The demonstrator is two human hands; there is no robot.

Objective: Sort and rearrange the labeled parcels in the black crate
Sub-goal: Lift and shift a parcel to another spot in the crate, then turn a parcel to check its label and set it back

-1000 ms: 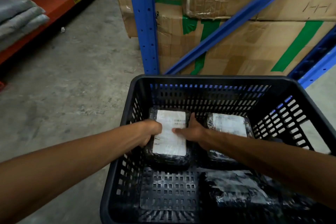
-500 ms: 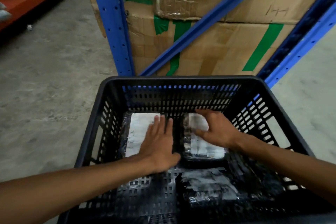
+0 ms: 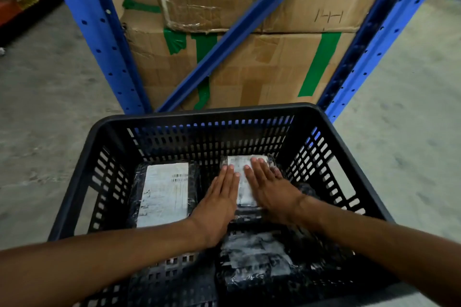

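I see both hands flat, grip wide, on the far-right parcel (image 3: pixel 240 182) in the black crate (image 3: pixel 199 113): left hand (image 3: pixel 219 197) at its 9, right hand (image 3: pixel 268 189) at 3; long axis 12–6.

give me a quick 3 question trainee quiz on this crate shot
1. True or false: both hands lie flat on the same parcel.
2. Which parcel has its label fully uncovered? A) far left parcel B) far right parcel C) near right parcel
3. What colour tape is on the cardboard boxes behind the crate?

Key
1. True: the left hand and right hand lie open on the far right parcel in the black crate.
2. A: the far left parcel; the near right parcel looks crumpled.
3. Green, on the cardboard boxes.
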